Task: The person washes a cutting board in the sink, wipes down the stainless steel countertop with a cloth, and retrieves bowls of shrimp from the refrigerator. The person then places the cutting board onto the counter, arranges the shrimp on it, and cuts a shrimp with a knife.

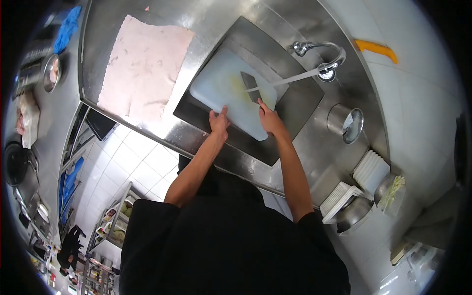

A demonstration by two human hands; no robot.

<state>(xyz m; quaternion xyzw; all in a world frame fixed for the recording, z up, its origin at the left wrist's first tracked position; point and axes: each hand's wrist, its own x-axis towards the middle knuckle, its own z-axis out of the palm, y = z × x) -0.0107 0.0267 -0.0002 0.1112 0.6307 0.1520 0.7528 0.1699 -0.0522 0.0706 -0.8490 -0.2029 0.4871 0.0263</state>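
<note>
A pale blue-white cutting board (216,81) with a yellowish stain lies tilted in the steel sink (295,110). My right hand (269,119) is wrapped round the handle of a knife (251,83) with a wide dark blade, held over the board. Water runs from the curved faucet (337,55) onto the blade and the board. My left hand (219,123) is at the board's near edge, fingertips against it; whether it grips the edge or only rests there is hard to tell.
A pink cloth (145,69) lies on the steel counter left of the sink. To the right stand a metal pot (345,123), white baskets (339,199) and a steel bowl (355,215). An orange-handled tool (376,49) is behind the faucet.
</note>
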